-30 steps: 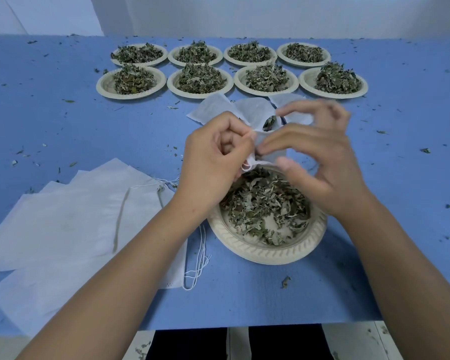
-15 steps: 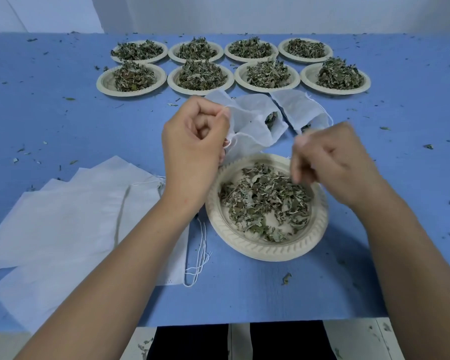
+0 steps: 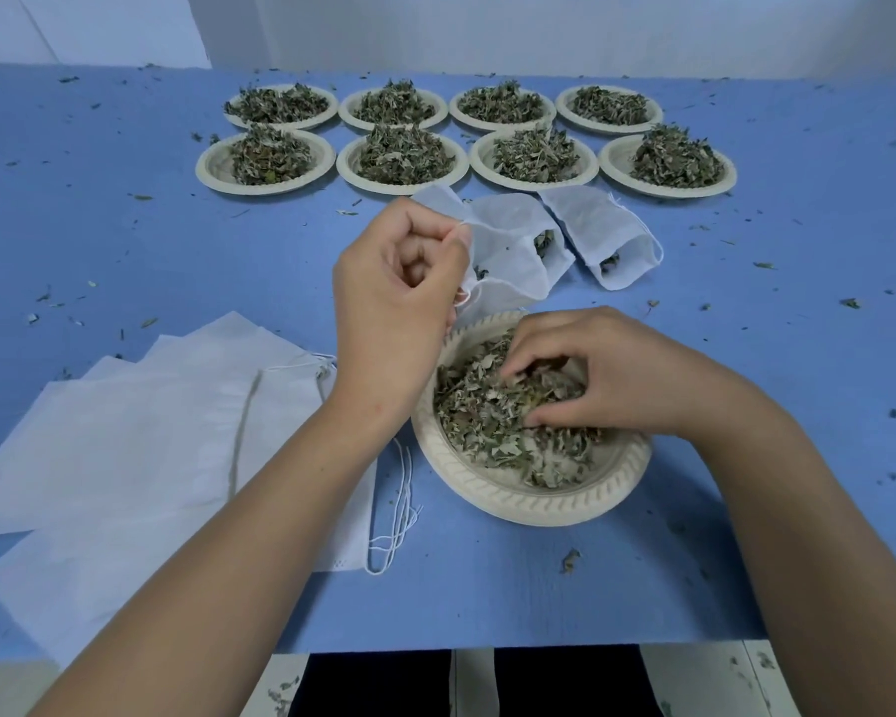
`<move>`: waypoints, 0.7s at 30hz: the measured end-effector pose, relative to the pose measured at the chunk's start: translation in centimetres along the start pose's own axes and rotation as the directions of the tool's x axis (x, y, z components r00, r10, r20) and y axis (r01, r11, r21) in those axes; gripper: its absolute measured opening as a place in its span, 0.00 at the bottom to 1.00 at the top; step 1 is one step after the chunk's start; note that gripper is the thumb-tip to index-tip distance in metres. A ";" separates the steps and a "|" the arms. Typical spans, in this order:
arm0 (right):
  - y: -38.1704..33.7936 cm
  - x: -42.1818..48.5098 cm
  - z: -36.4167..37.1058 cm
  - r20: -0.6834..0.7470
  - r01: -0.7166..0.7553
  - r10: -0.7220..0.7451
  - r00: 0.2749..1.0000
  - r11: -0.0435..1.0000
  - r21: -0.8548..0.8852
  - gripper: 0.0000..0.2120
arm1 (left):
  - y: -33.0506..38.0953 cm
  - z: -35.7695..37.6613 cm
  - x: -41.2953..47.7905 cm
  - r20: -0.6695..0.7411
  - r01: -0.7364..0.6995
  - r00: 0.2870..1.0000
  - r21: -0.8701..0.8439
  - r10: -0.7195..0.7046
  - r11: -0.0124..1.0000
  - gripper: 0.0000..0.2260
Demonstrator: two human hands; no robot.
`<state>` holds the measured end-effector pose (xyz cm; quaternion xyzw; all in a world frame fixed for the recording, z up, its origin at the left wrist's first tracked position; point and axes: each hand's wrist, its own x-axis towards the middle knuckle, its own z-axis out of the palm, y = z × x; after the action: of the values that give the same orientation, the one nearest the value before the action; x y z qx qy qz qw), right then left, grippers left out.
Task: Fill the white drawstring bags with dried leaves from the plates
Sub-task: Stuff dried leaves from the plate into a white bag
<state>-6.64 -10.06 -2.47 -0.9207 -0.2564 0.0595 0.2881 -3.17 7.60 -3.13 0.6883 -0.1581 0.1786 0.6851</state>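
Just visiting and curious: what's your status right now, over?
Left hand pinches rim of the bag. Right hand grabs leaves in the near plate. Nothing between plate and bag.

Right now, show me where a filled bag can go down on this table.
Bare blue table, crumbs only, right of the near plate and filled bags. Also left, between the far plates and the empty-bag stack. Crowded mid-table: left hand holding a bag, right hand in the leaves.

Open white bag (image 3: 508,251) beside plate (image 3: 513,504) of dried leaves (image 3: 477,411)

R hand (image 3: 611,375) dropped into near plate's leaves (image 3: 487,426), L hand (image 3: 399,282) lifted bag (image 3: 508,261) edge
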 end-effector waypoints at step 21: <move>0.3 -0.2 -0.9 -0.674 0.322 -0.012 0.739 0.885 0.336 0.03 | 0.0 0.5 -0.4 0.141 0.045 0.988 0.074 -0.055 0.996 0.09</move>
<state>-6.51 -10.79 -1.90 -0.7673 -0.2033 -0.2378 0.5599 -3.50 7.10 -3.27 0.7268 -0.1830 0.1169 0.6516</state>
